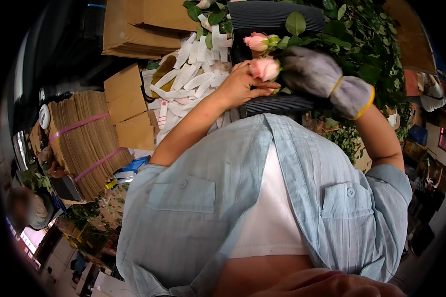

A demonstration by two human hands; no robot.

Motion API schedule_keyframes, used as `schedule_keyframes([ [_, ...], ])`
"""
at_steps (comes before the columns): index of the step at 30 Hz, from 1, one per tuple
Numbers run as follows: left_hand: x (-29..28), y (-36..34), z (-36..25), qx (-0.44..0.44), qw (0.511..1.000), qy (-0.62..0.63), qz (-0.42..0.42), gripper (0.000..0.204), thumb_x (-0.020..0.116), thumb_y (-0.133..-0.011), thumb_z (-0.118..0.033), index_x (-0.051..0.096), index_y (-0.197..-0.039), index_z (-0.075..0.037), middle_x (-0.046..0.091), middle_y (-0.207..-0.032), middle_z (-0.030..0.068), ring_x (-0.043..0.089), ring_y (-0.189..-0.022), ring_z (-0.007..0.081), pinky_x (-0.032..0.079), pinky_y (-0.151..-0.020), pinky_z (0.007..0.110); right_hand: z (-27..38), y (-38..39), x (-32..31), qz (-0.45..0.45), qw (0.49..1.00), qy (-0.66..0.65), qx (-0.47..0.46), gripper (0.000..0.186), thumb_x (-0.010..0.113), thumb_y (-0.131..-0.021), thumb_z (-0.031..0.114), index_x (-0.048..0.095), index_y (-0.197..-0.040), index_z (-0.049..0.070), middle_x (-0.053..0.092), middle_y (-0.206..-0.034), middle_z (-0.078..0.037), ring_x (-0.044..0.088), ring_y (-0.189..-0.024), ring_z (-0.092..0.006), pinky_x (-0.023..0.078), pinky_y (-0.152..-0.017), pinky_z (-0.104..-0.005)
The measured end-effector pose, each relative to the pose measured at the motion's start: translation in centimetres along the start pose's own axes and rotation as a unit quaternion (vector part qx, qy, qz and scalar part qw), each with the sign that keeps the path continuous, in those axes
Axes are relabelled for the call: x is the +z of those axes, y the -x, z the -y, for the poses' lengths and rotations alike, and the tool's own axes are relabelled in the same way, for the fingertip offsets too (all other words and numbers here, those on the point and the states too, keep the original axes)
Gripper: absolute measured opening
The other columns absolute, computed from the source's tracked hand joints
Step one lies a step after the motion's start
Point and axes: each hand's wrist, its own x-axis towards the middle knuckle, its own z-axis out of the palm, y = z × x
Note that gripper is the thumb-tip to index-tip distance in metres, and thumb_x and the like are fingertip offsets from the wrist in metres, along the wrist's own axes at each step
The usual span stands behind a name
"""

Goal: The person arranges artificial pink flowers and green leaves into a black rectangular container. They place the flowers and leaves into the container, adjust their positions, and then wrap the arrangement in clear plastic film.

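My bare left hand (240,84) has its fingers curled around a pale pink rose (265,69), with the bloom standing out above the fingers. Part of another bud (275,91) shows by the fingertips. Close by on the right is my right hand (309,72), in a grey glove with a yellow-edged cuff, beside the rose's base. Motion smears its fingers, so their hold is unclear. Just beyond the held bloom lies a second, deeper pink rose (256,41) with green leaves. Both hands are over a black ribbed holder (277,105).
White foam sleeves (198,69) lie in a loose pile left of the holder. Stacked cardboard sheets (84,133) bound with pink straps stand farther left, and more cardboard (148,20) sits at the back. Dense green foliage (376,49) fills the right side.
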Motion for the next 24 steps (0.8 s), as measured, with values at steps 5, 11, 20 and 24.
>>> schedule_keyframes([
  [5,-0.8,-0.3,-1.8,-0.111,0.993,0.039,-0.007,0.047,0.081,-0.073,-0.029,0.069,-0.118,-0.02,0.064,-0.114,0.0039,0.054,-0.104,0.0255,0.044,-0.093,0.036,-1.0,-0.9,-0.4,0.109,0.987,0.094,0.066,0.021,0.059,-0.086,0.019,0.06,-0.107,0.015,0.066,-0.092,-0.006,0.066,-0.08,-0.0281,0.055,-0.066,-0.04],
  [11,-1.4,-0.1,-2.4,0.034,0.975,-0.2,-0.092,0.045,0.081,-0.072,-0.034,0.071,-0.114,-0.022,0.055,-0.119,0.0075,0.049,-0.109,0.0289,0.043,-0.093,0.04,-1.6,-0.6,1.6,0.052,0.976,0.209,-0.018,0.023,0.057,-0.087,0.015,0.058,-0.11,0.011,0.065,-0.084,-0.009,0.066,-0.072,-0.0292,0.054,-0.06,-0.04],
  [20,0.1,-0.4,0.6,-0.014,0.995,0.016,-0.102,0.026,0.075,-0.077,-0.027,0.075,-0.102,-0.024,0.058,-0.12,0.0094,0.054,-0.113,0.027,0.042,-0.094,0.042,0.9,-1.8,-1.5,0.004,0.959,0.212,0.188,0.022,0.054,-0.091,0.031,0.065,-0.103,0.015,0.067,-0.081,-0.011,0.067,-0.077,-0.0288,0.053,-0.06,-0.0396],
  [24,-0.3,-0.7,0.0,-0.044,0.996,0.02,-0.074,0.034,0.074,-0.077,-0.026,0.071,-0.111,-0.023,0.057,-0.12,0.008,0.052,-0.114,0.0264,0.04,-0.095,0.042,0.8,-3.7,-1.7,0.134,0.937,0.227,0.229,0.024,0.055,-0.09,0.032,0.067,-0.102,0.014,0.069,-0.088,-0.009,0.068,-0.081,-0.0286,0.055,-0.064,-0.0384],
])
